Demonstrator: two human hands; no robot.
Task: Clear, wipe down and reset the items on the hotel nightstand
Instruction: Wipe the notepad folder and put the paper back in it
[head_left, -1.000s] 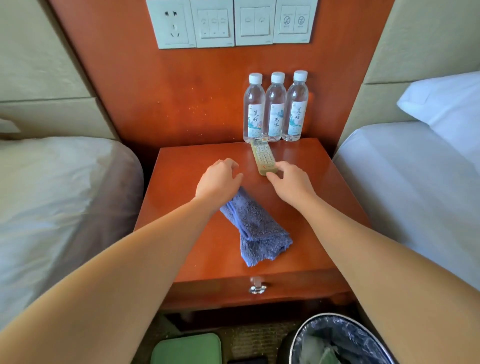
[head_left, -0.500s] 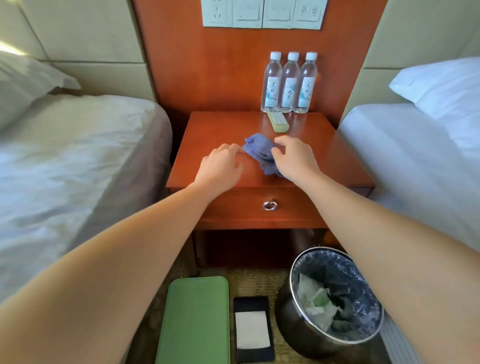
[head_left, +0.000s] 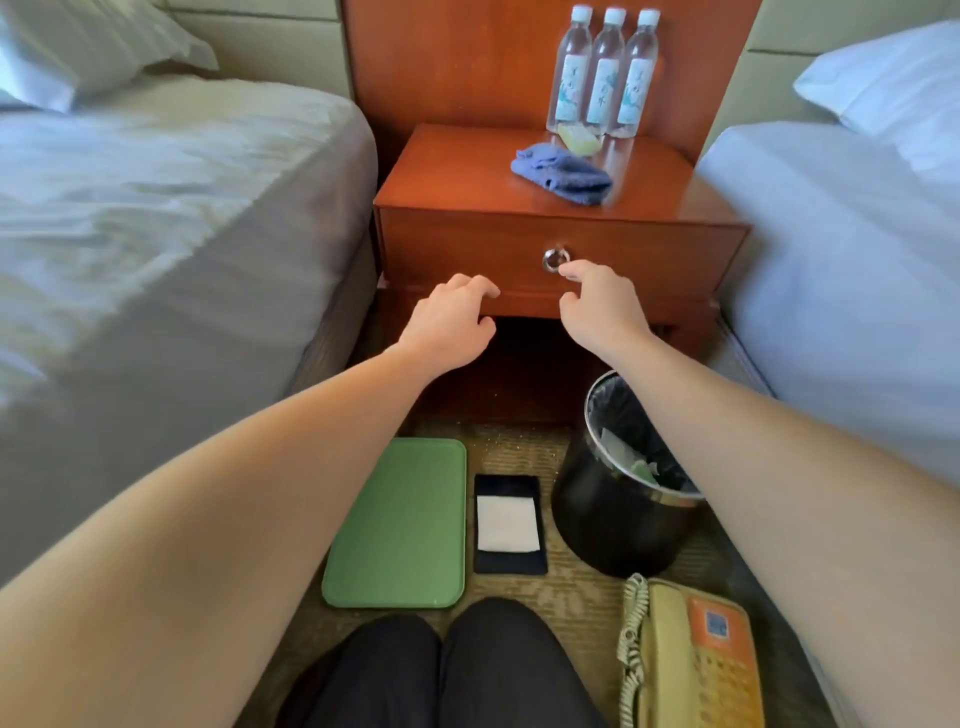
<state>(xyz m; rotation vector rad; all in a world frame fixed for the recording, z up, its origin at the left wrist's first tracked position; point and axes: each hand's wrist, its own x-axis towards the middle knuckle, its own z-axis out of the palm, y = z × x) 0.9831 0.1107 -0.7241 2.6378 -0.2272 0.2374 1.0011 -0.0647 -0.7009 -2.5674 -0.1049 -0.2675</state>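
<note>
Hovering low in front of nightstand (head_left: 467, 171): both hands. Right hand (head_left: 597, 309) fingers loosely bent, holding nothing; first fingertip just beside shiny ring knob (head_left: 555, 260) on drawer (head_left: 441, 249). Touching or not, cannot tell. Left hand (head_left: 449, 325) fingers loosely bent, holding nothing, near drawer's bottom edge. Nightstand red-brown wood, shiny top. On top: blue cloth (head_left: 563, 174) bunched up; three water bottles (head_left: 602, 78) standing in row at back; pale remote (head_left: 579, 139) between them. On floor: green tray (head_left: 397, 525), phone (head_left: 691, 654), black trash bin (head_left: 613, 519).
</note>
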